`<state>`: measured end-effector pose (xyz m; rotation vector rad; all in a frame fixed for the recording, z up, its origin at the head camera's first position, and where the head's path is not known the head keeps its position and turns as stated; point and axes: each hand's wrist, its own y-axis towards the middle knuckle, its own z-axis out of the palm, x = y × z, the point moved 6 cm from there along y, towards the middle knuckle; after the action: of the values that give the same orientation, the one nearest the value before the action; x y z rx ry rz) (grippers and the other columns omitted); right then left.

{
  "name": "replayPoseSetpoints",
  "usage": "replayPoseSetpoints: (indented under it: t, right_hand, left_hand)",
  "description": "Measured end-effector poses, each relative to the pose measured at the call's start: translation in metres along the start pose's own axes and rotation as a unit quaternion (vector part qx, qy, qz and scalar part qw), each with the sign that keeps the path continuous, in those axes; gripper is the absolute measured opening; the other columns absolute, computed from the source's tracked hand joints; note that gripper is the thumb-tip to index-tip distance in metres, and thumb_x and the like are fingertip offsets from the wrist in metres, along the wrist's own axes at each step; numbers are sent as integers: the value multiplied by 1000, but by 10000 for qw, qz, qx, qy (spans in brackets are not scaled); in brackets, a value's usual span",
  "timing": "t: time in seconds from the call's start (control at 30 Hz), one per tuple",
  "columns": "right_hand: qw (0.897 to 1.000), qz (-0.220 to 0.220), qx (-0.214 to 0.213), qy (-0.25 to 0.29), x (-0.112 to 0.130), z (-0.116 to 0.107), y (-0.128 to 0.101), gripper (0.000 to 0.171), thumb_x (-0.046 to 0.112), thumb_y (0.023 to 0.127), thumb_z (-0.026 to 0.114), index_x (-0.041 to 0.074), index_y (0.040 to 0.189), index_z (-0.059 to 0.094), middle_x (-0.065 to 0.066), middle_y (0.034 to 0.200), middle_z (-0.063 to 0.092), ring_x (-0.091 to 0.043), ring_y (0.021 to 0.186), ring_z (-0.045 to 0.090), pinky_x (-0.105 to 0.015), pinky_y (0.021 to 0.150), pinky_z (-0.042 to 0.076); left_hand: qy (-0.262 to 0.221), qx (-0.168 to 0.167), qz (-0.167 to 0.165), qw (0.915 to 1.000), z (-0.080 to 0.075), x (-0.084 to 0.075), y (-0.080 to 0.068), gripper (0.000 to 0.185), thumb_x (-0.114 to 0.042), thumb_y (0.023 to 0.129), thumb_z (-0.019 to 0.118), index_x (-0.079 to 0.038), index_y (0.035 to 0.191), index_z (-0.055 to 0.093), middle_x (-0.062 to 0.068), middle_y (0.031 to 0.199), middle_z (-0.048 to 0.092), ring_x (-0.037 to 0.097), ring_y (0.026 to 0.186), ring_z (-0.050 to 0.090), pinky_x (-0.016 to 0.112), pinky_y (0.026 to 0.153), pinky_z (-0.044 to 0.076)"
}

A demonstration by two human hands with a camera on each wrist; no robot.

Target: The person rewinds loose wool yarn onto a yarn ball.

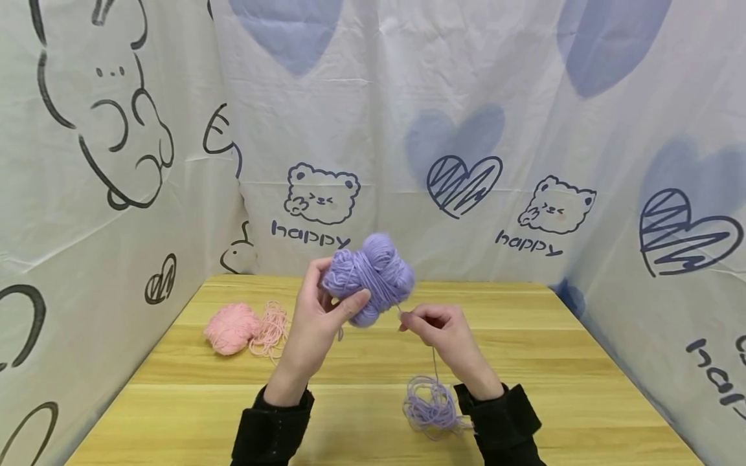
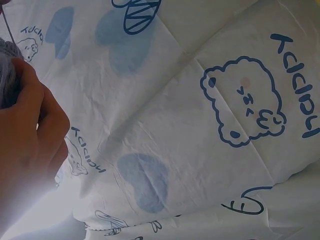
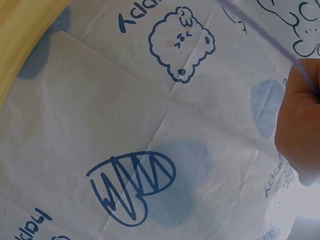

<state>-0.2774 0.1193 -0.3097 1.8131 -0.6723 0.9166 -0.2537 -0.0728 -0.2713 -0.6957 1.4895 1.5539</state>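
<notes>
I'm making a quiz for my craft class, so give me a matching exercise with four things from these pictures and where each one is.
Things:
1. purple yarn ball
2. pink yarn ball
3. loose purple yarn pile
4. purple strand

Places:
A. lying on the wooden table, beside the right sleeve
B. pinched by the right hand
C. held up in the left hand
D. resting on the table's left side, beside loose pink yarn

Pairs: 1-C, 2-D, 3-A, 4-B
</notes>
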Motion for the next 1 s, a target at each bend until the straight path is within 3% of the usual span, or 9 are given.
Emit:
replayPoseSetpoints:
  t: [0.33, 0.57, 0.83, 1.0]
  right_hand:
    - [9999, 121, 21, -103, -2, -1, 0, 17, 11, 95, 59, 0, 89, 70, -2, 56, 42, -16, 51, 25, -30, 49, 25]
    - [10000, 15, 17, -86, 2, 0, -1, 15, 9, 94, 59, 1, 91, 71, 11, 74, 62, -16, 57, 27, -30, 54, 26]
    - [9996, -218, -46, -172, 9, 0, -3, 14, 6, 93, 59, -2, 97, 70, 10, 91, 72, -5, 69, 46, -21, 63, 41]
    - [9994, -327, -12, -121, 11, 0, -3, 13, 4, 93, 59, -3, 97, 69, 11, 90, 70, -3, 72, 51, -20, 65, 46]
  left_hand:
    - [167, -273, -48, 9995, -1, 3, 1, 54, -1, 86, 67, -8, 130, 37, 9, 129, 51, 23, 119, 56, 32, 101, 50]
    - [400, -215, -69, 9989, 1, 3, 1, 55, -3, 85, 69, -8, 130, 36, 11, 128, 51, 26, 118, 56, 37, 99, 52]
    - [1283, -149, 265, 9913, 4, 5, 3, 54, -5, 82, 74, -7, 125, 42, 12, 123, 52, 23, 112, 56, 31, 90, 56]
    - [1613, 85, 386, 9861, 8, 7, 2, 54, -4, 80, 75, -8, 124, 44, 11, 124, 53, 24, 113, 57, 30, 91, 56]
